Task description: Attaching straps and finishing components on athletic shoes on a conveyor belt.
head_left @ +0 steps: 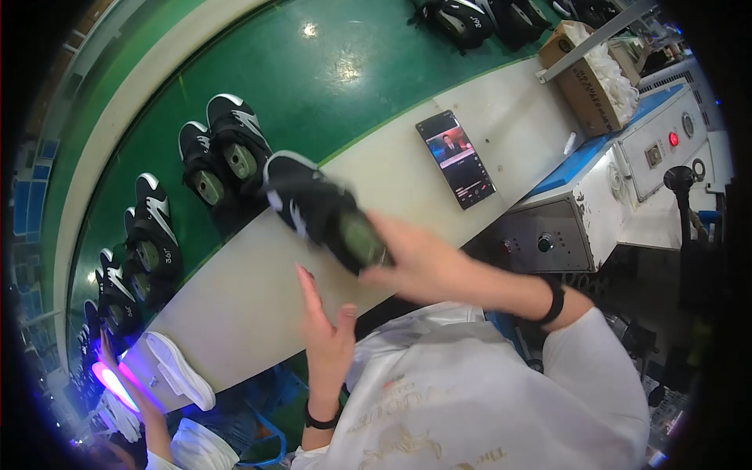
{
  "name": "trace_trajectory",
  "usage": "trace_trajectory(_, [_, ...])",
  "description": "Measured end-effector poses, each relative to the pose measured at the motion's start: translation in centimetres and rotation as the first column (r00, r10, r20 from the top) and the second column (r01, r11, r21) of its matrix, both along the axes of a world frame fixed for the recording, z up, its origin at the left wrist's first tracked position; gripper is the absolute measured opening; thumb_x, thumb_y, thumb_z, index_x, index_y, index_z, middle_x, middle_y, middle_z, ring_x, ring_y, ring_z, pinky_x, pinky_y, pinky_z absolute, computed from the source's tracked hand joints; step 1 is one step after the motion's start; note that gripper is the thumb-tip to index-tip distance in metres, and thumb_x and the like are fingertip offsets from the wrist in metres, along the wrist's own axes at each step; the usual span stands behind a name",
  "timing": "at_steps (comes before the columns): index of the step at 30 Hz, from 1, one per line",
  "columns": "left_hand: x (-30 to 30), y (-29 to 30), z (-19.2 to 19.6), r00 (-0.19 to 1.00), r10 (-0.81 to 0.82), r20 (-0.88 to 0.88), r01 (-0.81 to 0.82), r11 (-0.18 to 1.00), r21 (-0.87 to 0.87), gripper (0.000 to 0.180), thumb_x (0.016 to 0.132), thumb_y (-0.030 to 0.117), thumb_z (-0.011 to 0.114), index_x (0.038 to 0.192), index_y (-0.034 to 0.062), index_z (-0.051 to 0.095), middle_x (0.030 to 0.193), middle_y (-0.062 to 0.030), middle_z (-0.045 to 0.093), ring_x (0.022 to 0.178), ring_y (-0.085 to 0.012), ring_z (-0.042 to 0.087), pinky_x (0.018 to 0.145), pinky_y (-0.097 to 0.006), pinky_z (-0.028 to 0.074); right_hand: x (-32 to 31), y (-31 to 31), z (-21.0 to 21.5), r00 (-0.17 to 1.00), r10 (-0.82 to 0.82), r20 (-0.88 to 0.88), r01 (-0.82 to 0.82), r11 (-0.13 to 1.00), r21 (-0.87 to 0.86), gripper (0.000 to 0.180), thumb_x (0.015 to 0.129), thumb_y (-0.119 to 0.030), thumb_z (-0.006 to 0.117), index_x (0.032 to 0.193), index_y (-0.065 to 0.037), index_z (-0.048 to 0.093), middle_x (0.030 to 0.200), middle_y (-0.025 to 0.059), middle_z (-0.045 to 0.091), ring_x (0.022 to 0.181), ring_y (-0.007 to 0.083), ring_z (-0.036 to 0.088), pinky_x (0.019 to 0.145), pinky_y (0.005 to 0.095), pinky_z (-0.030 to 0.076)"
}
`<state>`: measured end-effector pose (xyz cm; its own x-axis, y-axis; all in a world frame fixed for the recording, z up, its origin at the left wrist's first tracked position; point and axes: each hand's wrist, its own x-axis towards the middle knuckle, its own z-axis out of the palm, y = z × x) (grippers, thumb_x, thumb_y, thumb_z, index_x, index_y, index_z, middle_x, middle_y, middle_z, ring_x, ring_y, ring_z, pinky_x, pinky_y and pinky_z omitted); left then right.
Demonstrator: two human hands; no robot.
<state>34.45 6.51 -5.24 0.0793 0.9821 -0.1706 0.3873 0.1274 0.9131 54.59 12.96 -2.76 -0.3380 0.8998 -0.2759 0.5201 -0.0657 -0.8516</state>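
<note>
My right hand [407,258] grips a black shoe [307,196] by its heel end, where a greenish shoe last fills the opening. The toe, with a pale edge, points to the far left, over the white table [235,313]; the shoe and hand are slightly blurred. My left hand [327,337] is below the shoe, apart from it, holding nothing, with its fingers stretched out and the thumb spread. Left of the held shoe, a pair of black-and-white shoes [235,141] stands on the green conveyor belt [345,70].
More shoes [153,235] line the belt's left. A phone [456,159] lies on the table; a cardboard box [583,82] of white material stands far right, by a control box [544,239]. At lower left, another person's hand [125,376] is near purple light and a white sole [178,370].
</note>
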Motion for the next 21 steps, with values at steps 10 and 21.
trace_trajectory(10, [-2.3,-1.8,1.6,0.996,0.071,-0.060,-0.080,0.986,-0.149,0.058,0.075,0.011,0.079,0.122,-0.0041,0.048,0.108,-0.0157,0.064,0.097,-0.0261,0.061,0.087,-0.036,0.049,-3.8,-0.6,-2.7,0.842,0.024,-0.539,0.197,0.917,0.347,0.032,0.094,0.004,0.052,0.126,0.002,0.055,0.100,0.0148,0.067,0.092,0.0244,0.069,0.081,0.0315,0.054])
trace_trajectory(21, [-1.6,-2.1,0.3,0.996,0.025,-0.087,-0.040,0.985,-0.169,0.067,0.076,0.005,0.079,0.132,0.0009,0.044,0.121,-0.0120,0.057,0.108,-0.0204,0.058,0.092,-0.033,0.048,-1.0,1.6,-0.6,0.914,0.371,-0.166,-0.281,0.872,0.400,0.047,0.090,-0.034,0.065,0.124,-0.002,0.056,0.094,0.0165,0.061,0.087,0.0276,0.062,0.075,0.0398,0.050])
